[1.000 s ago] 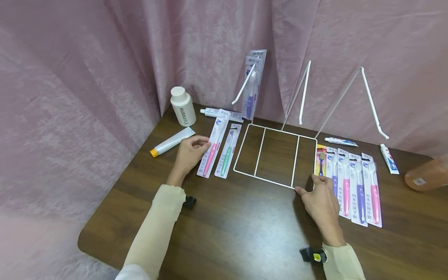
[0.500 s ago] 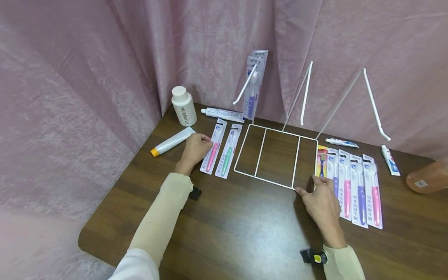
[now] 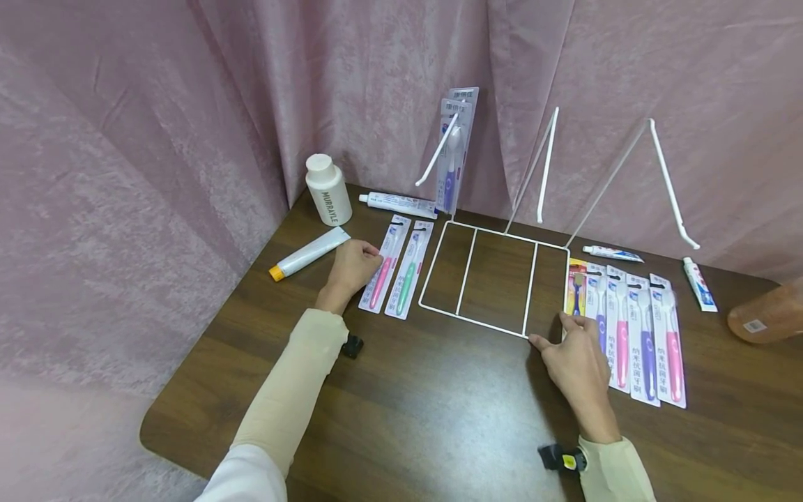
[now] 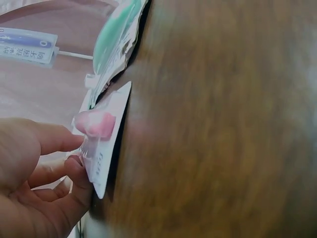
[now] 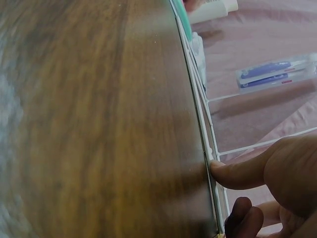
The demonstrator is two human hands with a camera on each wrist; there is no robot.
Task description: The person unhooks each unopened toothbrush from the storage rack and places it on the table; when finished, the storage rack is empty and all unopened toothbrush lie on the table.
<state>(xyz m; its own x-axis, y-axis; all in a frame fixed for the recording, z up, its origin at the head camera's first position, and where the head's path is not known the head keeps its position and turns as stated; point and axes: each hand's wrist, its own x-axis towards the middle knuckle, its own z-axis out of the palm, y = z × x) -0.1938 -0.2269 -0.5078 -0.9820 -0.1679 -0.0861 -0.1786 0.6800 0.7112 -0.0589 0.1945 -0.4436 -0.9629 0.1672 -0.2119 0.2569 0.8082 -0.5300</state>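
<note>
My left hand is at the left edge of a packaged pink toothbrush, thumb and fingertips pinching its clear blister in the left wrist view. That pack lies on the table beside a packaged green toothbrush. Between the hands stands a white wire rack with three raised hooks. Two packaged purple toothbrushes hang from its left hook. My right hand grips the rack's front right corner, thumb on the front bar. The lower end of a yellow-carded toothbrush is hidden behind this hand.
Several packaged toothbrushes lie in a row right of the rack. Small toothpaste tubes and an orange container are farther right. At left are a white bottle, a yellow-capped tube and a toothpaste tube.
The pink toothbrush pack has come down from a raised position overlapping the toothpaste tube to lie beside the green one. My left hand shifted slightly right with it; my right hand stayed put.
</note>
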